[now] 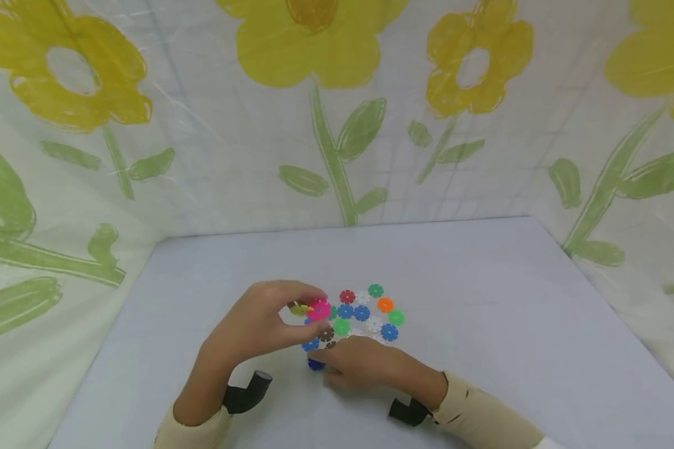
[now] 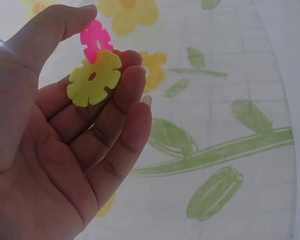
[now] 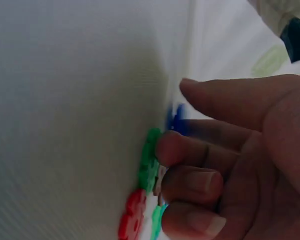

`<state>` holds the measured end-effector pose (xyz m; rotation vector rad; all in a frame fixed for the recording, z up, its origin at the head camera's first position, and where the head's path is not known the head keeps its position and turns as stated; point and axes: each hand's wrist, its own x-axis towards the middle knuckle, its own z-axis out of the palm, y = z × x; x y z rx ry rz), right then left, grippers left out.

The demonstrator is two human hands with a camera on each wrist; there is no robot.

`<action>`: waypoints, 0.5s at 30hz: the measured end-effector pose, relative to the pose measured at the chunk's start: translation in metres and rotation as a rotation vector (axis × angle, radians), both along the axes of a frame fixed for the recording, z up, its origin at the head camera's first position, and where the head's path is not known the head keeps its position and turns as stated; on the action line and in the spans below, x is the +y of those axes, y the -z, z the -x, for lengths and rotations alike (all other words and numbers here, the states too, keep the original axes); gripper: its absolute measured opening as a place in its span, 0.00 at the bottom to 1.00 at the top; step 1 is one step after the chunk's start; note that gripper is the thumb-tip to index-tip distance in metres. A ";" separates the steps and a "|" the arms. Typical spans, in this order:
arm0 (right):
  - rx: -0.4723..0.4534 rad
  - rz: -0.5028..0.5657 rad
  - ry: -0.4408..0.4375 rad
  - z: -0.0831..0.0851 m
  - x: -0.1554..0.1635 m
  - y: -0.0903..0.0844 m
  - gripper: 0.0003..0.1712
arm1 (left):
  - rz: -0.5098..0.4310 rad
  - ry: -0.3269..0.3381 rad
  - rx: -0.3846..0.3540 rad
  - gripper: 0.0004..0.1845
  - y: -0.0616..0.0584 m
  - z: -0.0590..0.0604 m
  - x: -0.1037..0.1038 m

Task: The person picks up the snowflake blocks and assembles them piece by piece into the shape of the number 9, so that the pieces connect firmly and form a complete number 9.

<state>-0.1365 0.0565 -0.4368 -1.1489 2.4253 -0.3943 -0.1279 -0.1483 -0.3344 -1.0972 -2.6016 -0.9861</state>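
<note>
My left hand (image 1: 264,321) pinches a pink notched plastic disc (image 1: 318,310) between thumb and fingertips. A yellow notched disc (image 2: 94,77) is slotted onto the pink one, against the fingers in the left wrist view. My right hand (image 1: 365,362) is low over the table, its index fingertip at a dark blue disc (image 1: 316,364). In the right wrist view the thumb stands apart from that index finger, and the other fingers are bent beside a green disc (image 3: 149,160) and a red disc (image 3: 133,215). The dark blue disc is partly hidden behind the fingers.
More notched discs lie loosely grouped beyond the right hand, among them an orange disc (image 1: 385,304), a blue disc (image 1: 389,332) and a brown disc (image 1: 326,333). They lie on a pale table (image 1: 483,293). A flower-patterned curtain (image 1: 213,156) hangs behind and at both sides.
</note>
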 end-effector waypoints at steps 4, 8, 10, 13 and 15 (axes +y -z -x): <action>0.062 -0.040 0.026 -0.004 -0.002 0.002 0.25 | 0.006 -0.002 -0.007 0.20 0.002 0.000 0.001; 0.107 -0.038 0.061 -0.005 -0.004 0.000 0.20 | 0.022 -0.010 -0.022 0.20 0.002 0.000 0.002; 0.098 -0.046 0.058 -0.004 -0.004 0.000 0.19 | 0.029 -0.014 -0.031 0.20 0.001 0.000 0.002; 0.064 -0.046 0.041 -0.003 -0.003 -0.001 0.17 | 0.036 -0.021 -0.045 0.20 0.000 0.000 0.002; 0.041 -0.020 0.024 -0.003 -0.002 -0.001 0.14 | 0.036 -0.020 -0.056 0.20 0.001 0.000 0.002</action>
